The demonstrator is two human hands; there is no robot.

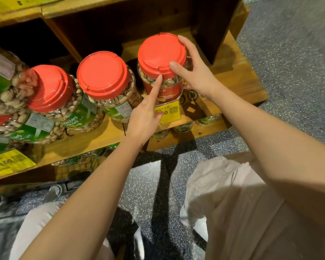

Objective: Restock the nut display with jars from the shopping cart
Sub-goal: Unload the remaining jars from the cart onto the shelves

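Nearest, our left hand (144, 113): fingers loose, forefinger alone extended and touching the jar (162, 72) just under its lid (160, 53); it holds nothing. Next, our right hand (191, 72): fingers spread wide around the lid's right side, thumb on the rim. Item: clear plastic jar, red label, full of nuts, upright at the right end of the wooden shelf (238, 79). We judge it heavy, rigid and smooth-walled; best taken by the ridged lid or with both palms round the body.

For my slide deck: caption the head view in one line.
Both hands, right and left, steady a red-lidded nut jar on the wooden shelf, beside two pistachio jars.
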